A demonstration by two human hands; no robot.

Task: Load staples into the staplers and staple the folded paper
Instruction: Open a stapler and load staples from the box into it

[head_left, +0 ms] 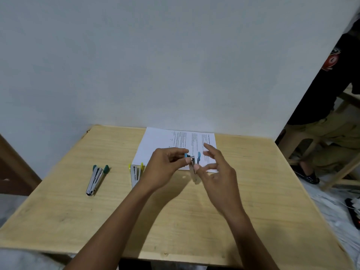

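Note:
A blue-tipped metal stapler [193, 166] stands opened over the near edge of the printed paper [165, 141]. My left hand [165, 168] pinches its blue end, fingers closed on it. My right hand [216, 166] touches the stapler's metal body with the thumb while its other fingers are spread apart. A yellow-tipped stapler [135, 173] lies open just left of my left hand, partly hidden by it. Further left on the table lies a green-tipped stapler [96, 179], also opened.
The light wooden table [175, 221] stands against a pale wall. At the right, beyond the table edge, a person in dark clothes [327, 106] sits on a wooden stool. A dark cabled device [354, 213] lies on the floor.

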